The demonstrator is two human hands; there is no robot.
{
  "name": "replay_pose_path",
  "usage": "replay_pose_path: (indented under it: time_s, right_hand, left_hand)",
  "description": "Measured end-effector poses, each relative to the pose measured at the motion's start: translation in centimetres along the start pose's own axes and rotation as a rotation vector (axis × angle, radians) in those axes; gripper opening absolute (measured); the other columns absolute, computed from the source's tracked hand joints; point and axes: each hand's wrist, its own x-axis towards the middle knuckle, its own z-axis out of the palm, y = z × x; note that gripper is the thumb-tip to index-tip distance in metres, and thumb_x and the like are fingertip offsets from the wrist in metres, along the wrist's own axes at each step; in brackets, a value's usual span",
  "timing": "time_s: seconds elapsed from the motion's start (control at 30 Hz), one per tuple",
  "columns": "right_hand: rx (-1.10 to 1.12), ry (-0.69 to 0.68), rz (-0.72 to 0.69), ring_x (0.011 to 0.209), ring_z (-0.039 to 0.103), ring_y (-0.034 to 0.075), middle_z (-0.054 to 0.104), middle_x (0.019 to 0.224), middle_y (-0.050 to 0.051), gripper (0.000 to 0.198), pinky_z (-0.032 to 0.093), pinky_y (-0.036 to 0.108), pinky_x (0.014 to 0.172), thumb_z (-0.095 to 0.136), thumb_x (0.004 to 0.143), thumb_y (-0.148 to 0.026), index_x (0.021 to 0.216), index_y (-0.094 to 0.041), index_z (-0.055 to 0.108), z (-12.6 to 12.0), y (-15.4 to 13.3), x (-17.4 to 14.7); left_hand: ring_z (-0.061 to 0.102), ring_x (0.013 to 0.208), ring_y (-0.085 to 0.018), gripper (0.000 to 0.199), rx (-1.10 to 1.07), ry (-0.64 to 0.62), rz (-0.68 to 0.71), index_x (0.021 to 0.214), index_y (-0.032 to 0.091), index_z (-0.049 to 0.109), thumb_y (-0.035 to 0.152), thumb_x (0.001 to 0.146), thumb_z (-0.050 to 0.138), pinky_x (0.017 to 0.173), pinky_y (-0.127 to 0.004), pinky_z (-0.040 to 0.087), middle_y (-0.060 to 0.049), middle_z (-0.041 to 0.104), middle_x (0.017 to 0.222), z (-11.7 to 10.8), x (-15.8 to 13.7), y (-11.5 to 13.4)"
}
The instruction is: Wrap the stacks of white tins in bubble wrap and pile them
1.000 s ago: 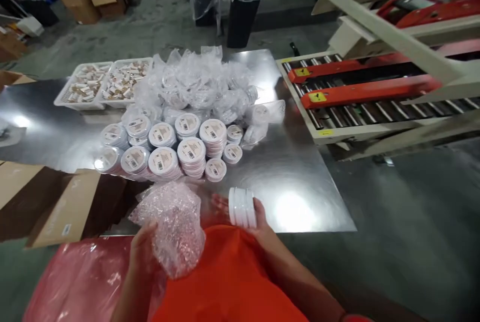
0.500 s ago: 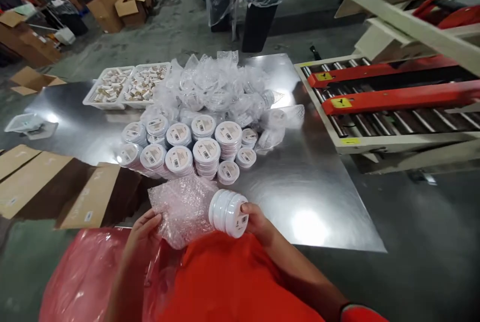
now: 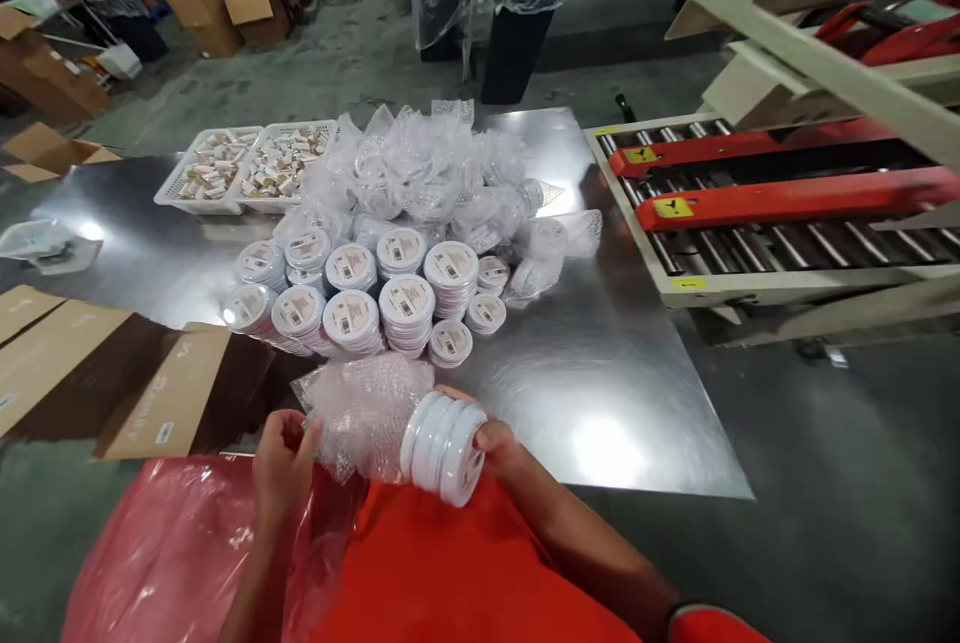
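My right hand grips a short stack of white round tubs, tipped on its side with a printed label on the end face. Beside it, the stack's other end meets a clear bubble wrap bag. At the bag's left edge, my left hand is closed, thumb against curled fingers, on the plastic. Just beyond, upright stacks of the same kind of labelled white tubs stand in rows on the steel table. Smaller round stacks stand at their right.
A heap of bubble-wrapped items lies behind the stacks. Two white baskets of small white-and-gold pieces stand at the back left. Open cardboard boxes are at the left, above a red plastic bag. A roller conveyor runs at the right.
The tub stack has moved slightly down and left, tilting a little more, with my right hand. My left hand has turned more upright at the bag's edge.
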Motion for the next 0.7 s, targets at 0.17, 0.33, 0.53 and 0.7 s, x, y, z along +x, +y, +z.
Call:
replay_pose_path:
  time_s: [0.17, 0.33, 0.53, 0.7]
  right_hand:
    - [-0.053, -0.270, 0.139, 0.067, 0.054, 0.013, 0.065, 0.081, -0.001, 0.069, 0.040, 0.022, 0.059, 0.091, 0.030, -0.035, 0.093, -0.018, 0.066, 1.7, -0.2, 1.1]
    - [-0.249, -0.345, 0.134, 0.073, 0.052, 0.012, 0.060, 0.084, -0.003, 0.061, 0.037, 0.020, 0.062, 0.090, 0.036, -0.032, 0.091, -0.018, 0.068, 2.9, -0.7, 1.1]
    - [-0.108, -0.205, 0.087, 0.069, 0.052, 0.012, 0.062, 0.081, -0.002, 0.062, 0.038, 0.021, 0.059, 0.089, 0.037, -0.032, 0.093, -0.018, 0.068, 2.8, -0.3, 0.2]
    - [0.096, 0.235, -0.125, 0.069, 0.057, 0.014, 0.066, 0.080, 0.000, 0.040, 0.045, 0.025, 0.065, 0.079, 0.060, -0.041, 0.092, -0.021, 0.066, 2.1, 0.4, -0.1]
  left_hand:
    - [0.052, 0.064, -0.016, 0.027, -0.187, -0.552, 0.067, 0.070, 0.020, 0.063, 0.046, 0.073, 0.060, 0.062, -0.026, 0.041, 0.000, 0.059, 0.066, 1.7, -2.4, 3.2]
    - [0.042, 0.059, -0.011, 0.034, -0.299, -0.705, -0.048, 0.064, 0.018, 0.052, 0.049, 0.071, 0.066, 0.055, -0.023, 0.035, 0.004, 0.048, 0.060, 3.5, -2.5, 4.0]
    - [0.038, 0.054, -0.010, 0.036, -0.310, -0.643, -0.090, 0.065, 0.020, 0.046, 0.051, 0.077, 0.059, 0.052, -0.022, 0.032, 0.006, 0.044, 0.059, 3.4, -2.3, 2.8]
    - [0.047, 0.057, -0.013, 0.023, 0.140, -0.179, 0.166, 0.061, 0.021, 0.051, 0.038, 0.077, 0.051, 0.059, -0.024, 0.034, 0.002, 0.052, 0.056, 1.8, -2.0, 1.2]
